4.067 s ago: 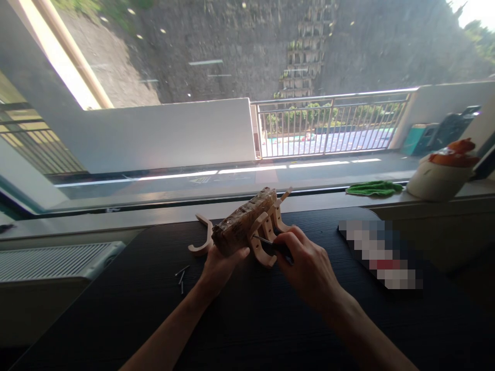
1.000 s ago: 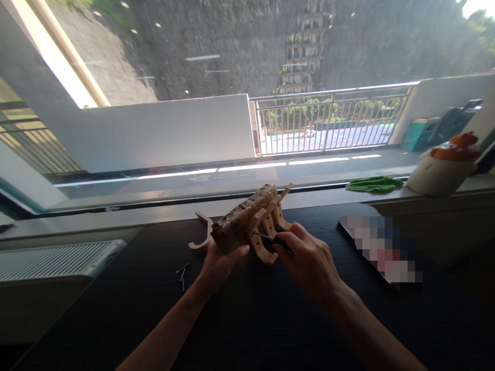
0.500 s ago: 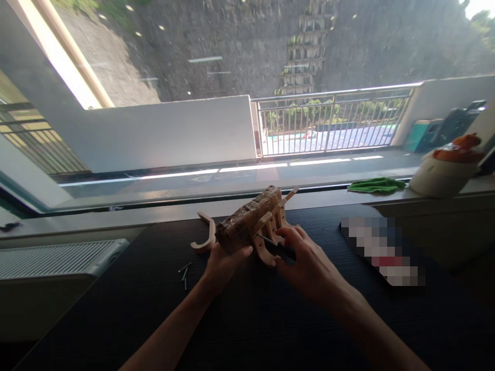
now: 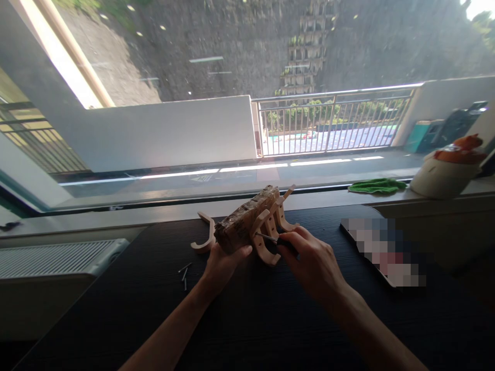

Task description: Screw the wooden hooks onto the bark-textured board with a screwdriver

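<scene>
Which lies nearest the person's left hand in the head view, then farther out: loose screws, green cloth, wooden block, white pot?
1. wooden block, held in the left hand.
2. loose screws, on the table just to its left.
3. green cloth, on the sill, to the right.
4. white pot, far right on the sill.

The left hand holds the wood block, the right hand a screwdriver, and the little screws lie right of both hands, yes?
No: the head view shows the little screws left of the left hand. The wood block and screwdriver are held as you said.
</scene>
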`<state>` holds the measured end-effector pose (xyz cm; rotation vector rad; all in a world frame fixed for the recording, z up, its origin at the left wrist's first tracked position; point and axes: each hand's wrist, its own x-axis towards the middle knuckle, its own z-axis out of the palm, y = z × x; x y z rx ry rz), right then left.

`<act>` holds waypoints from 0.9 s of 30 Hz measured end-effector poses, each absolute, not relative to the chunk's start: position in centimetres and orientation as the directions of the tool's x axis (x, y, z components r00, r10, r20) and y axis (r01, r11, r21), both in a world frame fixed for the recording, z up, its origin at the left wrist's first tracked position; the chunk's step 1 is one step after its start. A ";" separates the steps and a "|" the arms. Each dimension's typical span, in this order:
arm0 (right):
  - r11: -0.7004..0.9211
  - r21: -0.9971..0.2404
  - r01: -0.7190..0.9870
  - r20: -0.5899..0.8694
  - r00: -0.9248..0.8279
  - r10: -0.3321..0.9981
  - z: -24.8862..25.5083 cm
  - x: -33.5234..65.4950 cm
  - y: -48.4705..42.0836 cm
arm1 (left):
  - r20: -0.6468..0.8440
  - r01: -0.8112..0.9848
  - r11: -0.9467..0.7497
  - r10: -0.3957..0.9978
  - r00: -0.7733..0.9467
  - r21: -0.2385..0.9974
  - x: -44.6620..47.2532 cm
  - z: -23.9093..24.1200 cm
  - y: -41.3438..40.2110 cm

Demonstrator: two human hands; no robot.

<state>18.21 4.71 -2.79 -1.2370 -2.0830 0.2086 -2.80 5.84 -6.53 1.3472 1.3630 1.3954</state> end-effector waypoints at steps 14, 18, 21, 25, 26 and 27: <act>0.518 -0.639 0.569 0.398 -0.332 0.855 -2.9 17.8 4.5 | 0.205 0.160 -0.181 0.967 -0.150 0.970 -2.7 -6.7 5.9; 0.579 -0.599 0.553 0.454 -0.361 0.815 -2.8 18.0 4.7 | 0.168 0.091 -0.156 0.975 -0.146 0.983 -2.9 -6.9 6.0; 0.628 -0.520 0.579 0.507 -0.382 0.773 -2.7 18.1 4.7 | 0.159 0.091 -0.148 0.979 -0.130 0.985 -3.0 -6.9 6.0; 0.630 -0.451 0.633 0.534 -0.375 0.758 -2.6 18.1 4.7 | 0.204 0.150 -0.187 0.973 -0.104 0.971 -2.9 -6.7 5.9; 0.622 -0.457 0.636 0.530 -0.367 0.765 -2.6 18.1 4.6 | 0.211 0.161 -0.193 0.972 -0.102 0.968 -2.9 -6.6 5.8; 0.610 -0.473 0.636 0.521 -0.356 0.775 -2.6 18.0 4.6 | 0.214 0.168 -0.195 0.972 -0.100 0.966 -2.8 -6.5 5.8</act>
